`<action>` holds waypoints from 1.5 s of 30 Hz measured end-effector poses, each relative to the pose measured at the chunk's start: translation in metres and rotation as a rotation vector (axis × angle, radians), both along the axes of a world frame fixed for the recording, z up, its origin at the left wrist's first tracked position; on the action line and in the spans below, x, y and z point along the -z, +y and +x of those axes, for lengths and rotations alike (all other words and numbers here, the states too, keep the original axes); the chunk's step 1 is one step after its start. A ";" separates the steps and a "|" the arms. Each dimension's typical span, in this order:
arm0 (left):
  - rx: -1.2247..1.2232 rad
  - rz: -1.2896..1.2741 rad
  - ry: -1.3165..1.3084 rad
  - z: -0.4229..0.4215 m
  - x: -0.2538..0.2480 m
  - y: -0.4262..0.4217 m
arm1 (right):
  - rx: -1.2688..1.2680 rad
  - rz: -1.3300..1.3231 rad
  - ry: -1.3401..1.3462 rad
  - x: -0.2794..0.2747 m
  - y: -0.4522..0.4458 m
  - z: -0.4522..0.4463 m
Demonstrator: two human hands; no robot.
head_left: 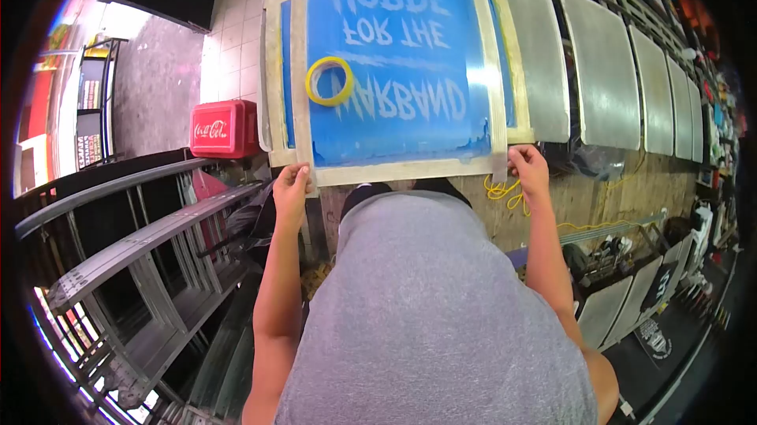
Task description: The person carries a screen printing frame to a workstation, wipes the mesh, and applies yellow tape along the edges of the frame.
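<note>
A blue printing screen (398, 141) with upside-down lettering lies in front of me, its pale frame lined with tape. On its mesh, left of the middle, rests a yellow roll of tape (330, 81). My left hand (292, 181) is closed at the frame's near left corner, fingertips pinched together. At the near right corner is my right hand (527, 165), also pinched, by a small greyish strip of tape (500, 162). What either pinch holds is too small to make out. Another blue screen (512, 70) shows partly beneath the first.
Grey platens (603, 66) stand in a row to the right. A red Coca-Cola cooler (224, 129) is at the left, above a metal ladder (142, 247). Yellow cord (505, 191) hangs near my right hand. More platens (619, 311) stand at the lower right.
</note>
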State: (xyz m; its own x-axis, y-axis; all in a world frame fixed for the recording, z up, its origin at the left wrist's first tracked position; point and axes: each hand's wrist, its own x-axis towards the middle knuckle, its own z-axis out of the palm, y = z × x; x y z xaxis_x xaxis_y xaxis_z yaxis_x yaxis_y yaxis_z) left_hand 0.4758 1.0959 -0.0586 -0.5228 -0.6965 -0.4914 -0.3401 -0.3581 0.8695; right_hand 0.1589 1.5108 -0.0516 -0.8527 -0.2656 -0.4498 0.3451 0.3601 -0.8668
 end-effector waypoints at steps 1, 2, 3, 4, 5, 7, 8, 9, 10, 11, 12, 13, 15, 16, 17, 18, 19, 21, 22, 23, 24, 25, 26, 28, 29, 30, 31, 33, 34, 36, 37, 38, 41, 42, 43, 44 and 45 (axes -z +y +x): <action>0.002 0.004 -0.007 0.001 0.002 -0.001 | -0.034 0.056 0.009 0.009 0.001 -0.001; 0.054 -0.095 -0.111 0.002 0.004 -0.003 | -0.009 0.088 0.012 0.008 -0.005 0.001; 0.105 -0.196 -0.214 0.003 0.006 -0.004 | -0.009 0.090 0.006 0.009 -0.007 0.002; 0.106 -0.194 -0.219 0.004 0.008 -0.004 | -0.023 0.134 0.022 0.010 -0.009 0.002; 0.134 -0.266 -0.224 0.003 0.006 -0.004 | -0.037 0.176 0.039 0.012 -0.011 0.002; 0.164 -0.336 -0.230 0.002 0.005 -0.005 | -0.041 0.165 0.077 0.026 -0.007 0.002; 0.151 -0.351 -0.235 0.002 0.006 -0.006 | -0.044 0.154 0.119 0.028 -0.007 0.003; 0.138 -0.366 -0.241 0.002 0.007 -0.007 | -0.044 0.155 0.117 0.029 -0.006 0.003; 0.138 -0.365 -0.243 0.002 0.008 -0.007 | -0.035 0.155 0.143 0.031 -0.006 0.005; 0.117 -0.343 -0.239 0.001 0.007 -0.007 | -0.027 0.155 0.169 0.031 -0.008 0.006; 0.096 -0.322 -0.235 0.001 0.005 -0.008 | -0.028 0.154 0.167 0.030 -0.009 0.008; 0.095 -0.322 -0.237 0.000 0.004 -0.008 | -0.027 0.168 0.193 0.028 -0.010 0.009; 0.107 -0.304 -0.268 -0.002 0.000 -0.008 | -0.026 0.182 0.217 0.027 -0.012 0.011; 0.108 -0.304 -0.269 -0.003 0.000 -0.007 | -0.020 0.190 0.231 0.026 -0.013 0.011; 0.108 -0.318 -0.276 -0.003 0.000 -0.007 | -0.013 0.197 0.245 0.026 -0.013 0.012; 0.108 -0.332 -0.281 -0.003 0.001 -0.007 | -0.013 0.196 0.245 0.028 -0.013 0.011; 0.108 -0.332 -0.281 -0.003 0.001 -0.007 | -0.008 0.207 0.251 0.030 -0.013 0.011; 0.103 -0.365 -0.302 -0.005 -0.002 -0.006 | -0.004 0.217 0.257 0.028 -0.014 0.011; 0.104 -0.366 -0.301 -0.006 -0.004 -0.005 | -0.009 0.217 0.265 0.026 -0.014 0.011; 0.103 -0.366 -0.306 -0.006 -0.005 -0.004 | -0.013 0.217 0.273 0.025 -0.015 0.011; 0.103 -0.365 -0.310 -0.006 -0.006 -0.004 | -0.012 0.216 0.274 0.025 -0.015 0.011; 0.103 -0.366 -0.310 -0.005 -0.007 -0.003 | -0.013 0.219 0.276 0.025 -0.014 0.011; 0.107 -0.378 -0.321 -0.005 -0.007 -0.003 | -0.014 0.221 0.279 0.025 -0.015 0.011; 0.110 -0.390 -0.332 -0.005 -0.009 -0.003 | -0.014 0.242 0.283 0.024 -0.015 0.011; 0.112 -0.399 -0.347 -0.006 -0.011 -0.001 | -0.014 0.264 0.286 0.023 -0.016 0.011; 0.113 -0.408 -0.361 -0.007 -0.013 -0.001 | -0.014 0.264 0.287 0.022 -0.017 0.011; 0.112 -0.408 -0.360 -0.007 -0.012 0.000 | -0.012 0.280 0.284 0.020 -0.018 0.010; 0.094 -0.435 -0.330 -0.004 -0.008 0.000 | -0.009 0.296 0.284 0.019 -0.021 0.013; 0.105 -0.486 -0.295 0.003 0.001 -0.001 | -0.012 0.302 0.277 0.021 -0.021 0.017; 0.144 -0.550 -0.266 0.007 0.006 -0.004 | -0.015 0.378 0.420 0.033 -0.016 0.012; 0.138 -0.595 -0.235 0.018 0.029 -0.010 | -0.042 0.448 0.486 0.042 -0.010 0.012; 0.116 -0.582 -0.161 0.017 0.038 -0.010 | -0.025 0.429 0.546 0.061 -0.003 0.008; 0.089 -0.436 -0.141 0.012 0.032 -0.012 | 0.068 0.371 0.367 0.038 -0.014 0.015; 0.081 -0.421 -0.158 0.007 0.024 -0.012 | 0.052 0.384 0.398 0.038 -0.011 0.014; 0.070 -0.403 -0.190 0.006 0.021 -0.011 | 0.027 0.398 0.417 0.042 -0.013 0.014; 0.074 -0.417 -0.173 0.007 0.027 -0.013 | 0.041 0.387 0.431 0.040 -0.015 0.013; 0.066 -0.421 -0.167 0.009 0.031 -0.014 | 0.040 0.405 0.422 0.038 -0.016 0.014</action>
State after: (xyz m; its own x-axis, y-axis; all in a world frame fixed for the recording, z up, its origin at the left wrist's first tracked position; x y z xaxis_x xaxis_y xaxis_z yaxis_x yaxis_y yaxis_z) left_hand 0.4845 1.0822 -0.0899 -0.5109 -0.8214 -0.2537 -0.4981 0.0423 0.8661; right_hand 0.1733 1.4945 -0.0899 -0.9859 -0.1074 -0.1285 0.0203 0.6849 -0.7284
